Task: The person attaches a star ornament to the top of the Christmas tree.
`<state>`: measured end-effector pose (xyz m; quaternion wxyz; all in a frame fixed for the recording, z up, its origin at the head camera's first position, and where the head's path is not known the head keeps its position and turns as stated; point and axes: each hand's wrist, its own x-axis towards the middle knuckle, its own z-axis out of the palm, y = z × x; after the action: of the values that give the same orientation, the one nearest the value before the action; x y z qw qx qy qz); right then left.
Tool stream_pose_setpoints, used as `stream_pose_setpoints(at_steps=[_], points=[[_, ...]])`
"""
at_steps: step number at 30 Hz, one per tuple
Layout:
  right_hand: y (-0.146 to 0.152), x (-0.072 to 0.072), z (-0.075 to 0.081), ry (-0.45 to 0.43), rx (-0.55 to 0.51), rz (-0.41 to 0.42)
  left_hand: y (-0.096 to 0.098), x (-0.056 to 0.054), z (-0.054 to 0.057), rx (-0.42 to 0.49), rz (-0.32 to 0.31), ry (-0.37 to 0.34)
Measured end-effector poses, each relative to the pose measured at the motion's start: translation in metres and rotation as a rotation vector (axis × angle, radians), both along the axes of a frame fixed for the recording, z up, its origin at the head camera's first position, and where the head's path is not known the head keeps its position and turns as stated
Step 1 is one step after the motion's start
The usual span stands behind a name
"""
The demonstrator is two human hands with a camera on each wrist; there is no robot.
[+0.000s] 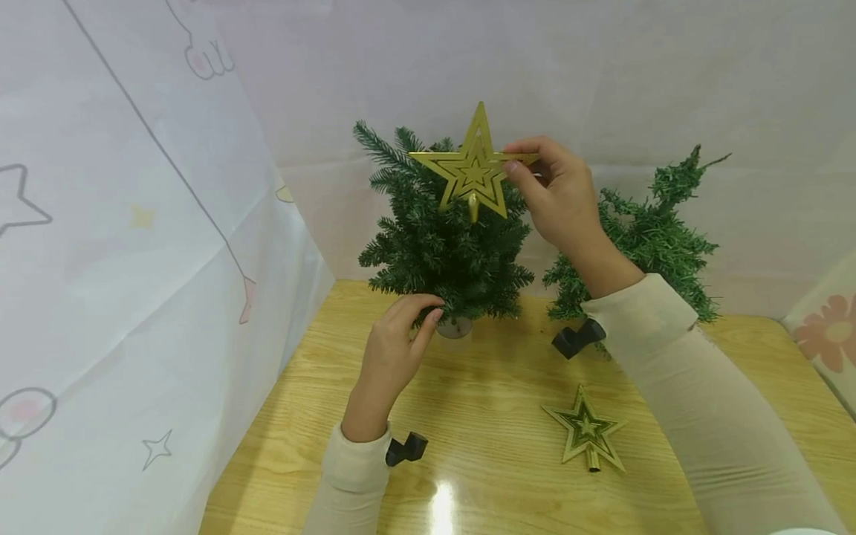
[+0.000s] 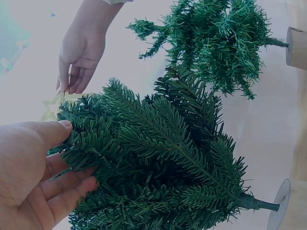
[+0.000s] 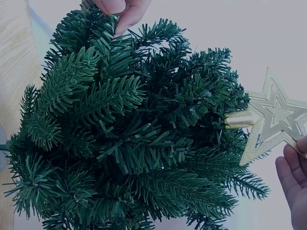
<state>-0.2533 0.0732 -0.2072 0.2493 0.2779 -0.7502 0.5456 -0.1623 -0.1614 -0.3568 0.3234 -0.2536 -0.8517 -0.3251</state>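
One gold, five-pointed openwork star [image 1: 475, 169] sits at the top of a dark green artificial fir tree [image 1: 448, 256]; whether its tubular socket [image 3: 242, 119] is seated is hard to tell. The right hand [image 1: 565, 197] pinches one point, the left hand [image 1: 397, 338] pinches outer foliage [image 3: 112, 45]. Probably light, stiff, slick plastic; the socket seems the sturdiest hold.
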Motion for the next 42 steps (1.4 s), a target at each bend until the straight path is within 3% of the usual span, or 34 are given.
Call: stream_pose_setpoints(at_steps=[7,15,42], points=[[0.0014,-0.0014,0.0019,-0.013,0.016,-0.009,0.0001,0.0002,0.0005,0.0,-0.003,0.002],[0.0016,-0.0003,0.0026,-0.054,-0.032,0.067,0.0004,-0.0001,0.0004,0.003,-0.008,-0.003],[0.0032,-0.001,-0.0018,0.02,0.08,-0.035,0.0014,0.0004,0.0017,-0.001,-0.001,-0.015]])
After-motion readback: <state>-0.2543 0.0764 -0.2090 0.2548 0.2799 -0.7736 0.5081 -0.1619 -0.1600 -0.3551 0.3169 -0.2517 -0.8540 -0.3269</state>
